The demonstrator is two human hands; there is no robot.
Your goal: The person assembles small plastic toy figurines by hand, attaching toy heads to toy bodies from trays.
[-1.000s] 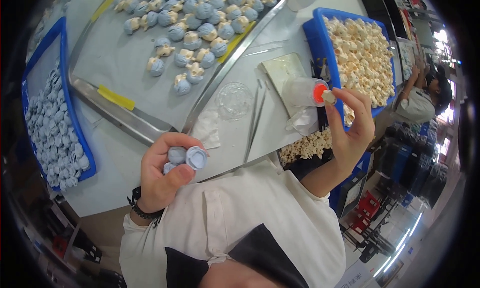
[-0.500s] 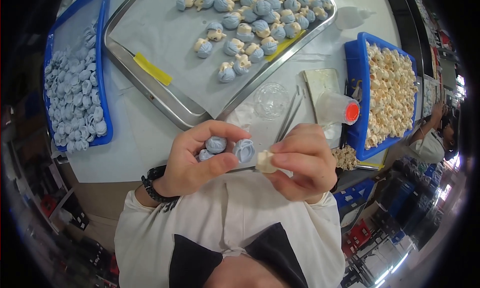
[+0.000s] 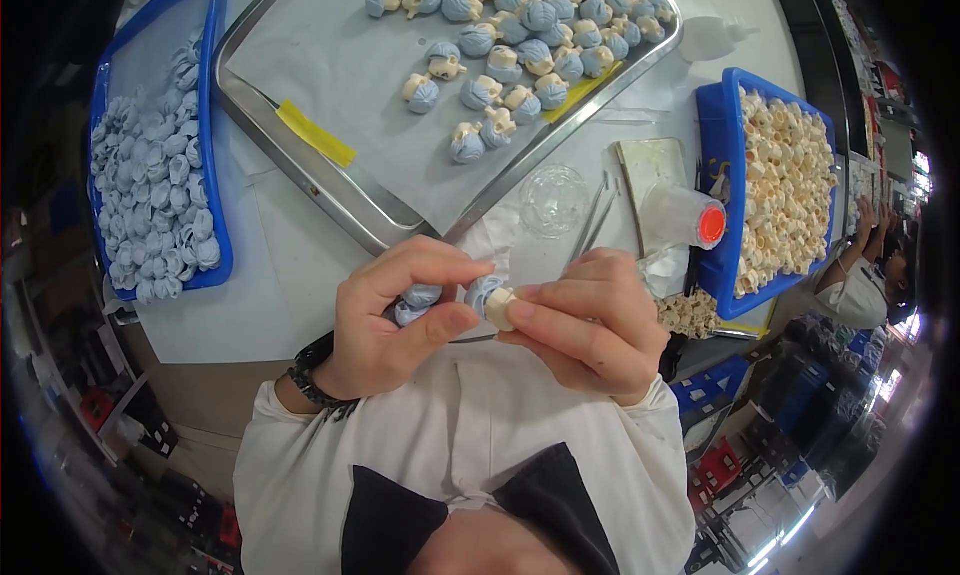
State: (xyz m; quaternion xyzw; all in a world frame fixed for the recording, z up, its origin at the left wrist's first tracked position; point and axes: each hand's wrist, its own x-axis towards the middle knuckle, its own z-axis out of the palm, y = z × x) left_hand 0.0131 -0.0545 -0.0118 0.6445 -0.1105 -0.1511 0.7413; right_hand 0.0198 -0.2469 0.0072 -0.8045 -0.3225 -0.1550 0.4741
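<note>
Apparently, fitting is the step in hand: between the hands, the left hand (image 3: pixel 392 300) pinches one pale-blue, ridged, plastic-looking shell (image 3: pixel 479 292), with more shells (image 3: pixel 420 297) in its palm; the right hand (image 3: pixel 600 327) grips one small cream, plastic-looking piece (image 3: pixel 498 311) against its opening. Next, gentle, straight pressing seems needed.

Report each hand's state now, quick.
Left hand: closed, holding a blue piece at the fingertips, more blue pieces behind.
Right hand: closed, holding a cream piece against the blue piece.
</note>
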